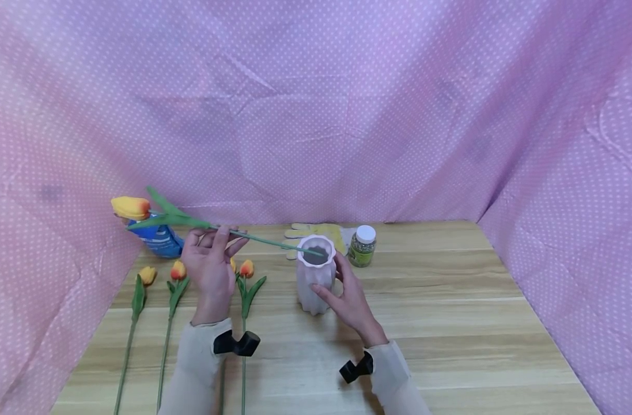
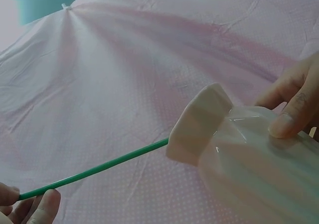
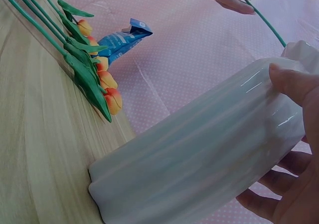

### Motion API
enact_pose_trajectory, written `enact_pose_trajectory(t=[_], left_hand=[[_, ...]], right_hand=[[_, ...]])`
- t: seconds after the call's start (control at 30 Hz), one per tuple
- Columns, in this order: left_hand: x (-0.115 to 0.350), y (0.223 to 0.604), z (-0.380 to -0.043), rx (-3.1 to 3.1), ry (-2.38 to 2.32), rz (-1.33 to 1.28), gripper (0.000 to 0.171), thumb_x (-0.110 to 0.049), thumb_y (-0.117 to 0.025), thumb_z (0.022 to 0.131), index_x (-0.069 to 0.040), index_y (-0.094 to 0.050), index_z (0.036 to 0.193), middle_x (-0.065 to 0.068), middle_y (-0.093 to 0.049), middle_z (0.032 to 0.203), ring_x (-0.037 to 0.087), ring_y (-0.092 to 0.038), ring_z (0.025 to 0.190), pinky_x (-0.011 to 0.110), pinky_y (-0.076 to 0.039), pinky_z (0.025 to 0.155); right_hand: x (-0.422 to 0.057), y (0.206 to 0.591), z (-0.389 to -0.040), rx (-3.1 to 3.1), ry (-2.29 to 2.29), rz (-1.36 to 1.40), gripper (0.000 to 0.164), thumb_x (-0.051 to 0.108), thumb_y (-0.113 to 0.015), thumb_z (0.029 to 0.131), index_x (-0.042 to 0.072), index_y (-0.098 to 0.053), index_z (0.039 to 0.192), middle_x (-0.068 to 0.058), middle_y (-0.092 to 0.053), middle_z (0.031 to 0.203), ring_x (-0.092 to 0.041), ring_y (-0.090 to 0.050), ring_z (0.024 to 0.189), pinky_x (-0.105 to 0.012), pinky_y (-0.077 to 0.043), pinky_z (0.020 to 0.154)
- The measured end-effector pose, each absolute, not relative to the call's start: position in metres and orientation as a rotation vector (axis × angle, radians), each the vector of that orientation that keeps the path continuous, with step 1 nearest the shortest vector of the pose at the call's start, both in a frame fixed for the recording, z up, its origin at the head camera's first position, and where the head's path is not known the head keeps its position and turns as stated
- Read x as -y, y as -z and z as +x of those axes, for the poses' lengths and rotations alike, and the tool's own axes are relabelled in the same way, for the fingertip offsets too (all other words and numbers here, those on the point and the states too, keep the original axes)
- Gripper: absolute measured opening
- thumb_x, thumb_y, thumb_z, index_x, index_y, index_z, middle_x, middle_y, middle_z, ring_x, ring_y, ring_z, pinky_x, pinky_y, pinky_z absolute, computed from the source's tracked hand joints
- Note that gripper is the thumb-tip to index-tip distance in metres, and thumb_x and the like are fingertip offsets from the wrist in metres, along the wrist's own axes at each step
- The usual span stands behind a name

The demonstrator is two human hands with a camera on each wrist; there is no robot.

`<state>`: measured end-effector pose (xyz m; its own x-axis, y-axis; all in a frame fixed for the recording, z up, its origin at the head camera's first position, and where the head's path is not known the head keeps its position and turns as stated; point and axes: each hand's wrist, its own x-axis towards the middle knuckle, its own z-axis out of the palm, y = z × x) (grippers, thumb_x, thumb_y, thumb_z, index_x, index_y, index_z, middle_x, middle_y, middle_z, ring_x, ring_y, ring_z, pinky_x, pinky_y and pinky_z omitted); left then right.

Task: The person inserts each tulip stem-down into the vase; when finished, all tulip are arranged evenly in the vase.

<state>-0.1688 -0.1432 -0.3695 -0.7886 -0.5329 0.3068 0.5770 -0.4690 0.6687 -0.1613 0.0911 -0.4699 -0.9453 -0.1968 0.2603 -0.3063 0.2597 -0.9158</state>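
Observation:
My left hand point(image 1: 210, 268) pinches the green stem of an artificial yellow-orange tulip point(image 1: 264, 239) between thumb and fingers. The tulip slants, bloom up at the left, and its lower end enters the mouth of a white fluted vase point(image 1: 313, 294). My right hand point(image 1: 351, 300) grips the vase from the right side, thumb in front. In the left wrist view the stem point(image 2: 109, 164) passes into the vase's flared rim point(image 2: 199, 127), hiding its tip. The right wrist view shows the vase point(image 3: 194, 144) standing on the wooden table point(image 3: 40, 134).
Several more tulips point(image 1: 138, 297) lie in a row at the left, one partly behind my left arm. A blue bag point(image 1: 162, 239) stands behind them. A yellow-and-white glove point(image 1: 332, 231) and a white-lidded jar point(image 1: 363, 249) sit behind the vase. Pink dotted cloth point(image 1: 316, 115) surrounds the table.

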Motion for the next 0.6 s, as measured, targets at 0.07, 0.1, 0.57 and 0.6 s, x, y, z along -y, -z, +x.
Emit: enact_pose_trajectory(t=[0.07,0.1,0.57,0.6], left_hand=[[0.141,0.369,-0.168,1.105,2.215,-0.086,0.015,0.001,-0.068,0.091,0.003,-0.056,0.1,0.01,-0.074,0.082,0.02,-0.075,0.071,0.036,-0.066,0.065],[0.14,0.368,-0.168,1.124,2.204,-0.096,0.014,0.002,-0.068,0.091,0.003,-0.057,0.1,0.01,-0.074,0.083,0.019,-0.075,0.072,0.036,-0.066,0.066],[0.111,0.367,-0.173,1.292,2.092,-0.237,0.017,0.012,-0.062,0.091,-0.005,-0.06,0.094,0.001,-0.072,0.079,0.011,-0.075,0.071,0.029,-0.065,0.065],[0.109,0.367,-0.173,1.305,2.089,-0.234,0.018,0.012,-0.063,0.091,-0.006,-0.061,0.094,0.0,-0.072,0.078,0.01,-0.074,0.072,0.029,-0.065,0.065]], right_hand=[[-0.091,0.47,-0.162,2.42,-1.799,0.482,0.078,0.027,-0.075,0.091,0.026,-0.029,0.155,-0.005,-0.041,0.159,-0.031,-0.042,0.146,-0.058,-0.042,0.116],[-0.091,0.47,-0.162,2.419,-1.802,0.482,0.078,0.027,-0.075,0.091,0.026,-0.029,0.155,-0.005,-0.04,0.16,-0.031,-0.042,0.146,-0.058,-0.042,0.117],[-0.092,0.472,-0.161,2.404,-1.793,0.496,0.078,0.028,-0.075,0.091,0.026,-0.03,0.154,-0.005,-0.041,0.159,-0.031,-0.043,0.146,-0.058,-0.043,0.115],[-0.091,0.472,-0.161,2.406,-1.794,0.493,0.078,0.028,-0.075,0.091,0.026,-0.03,0.154,-0.005,-0.041,0.159,-0.031,-0.042,0.146,-0.058,-0.043,0.115]])
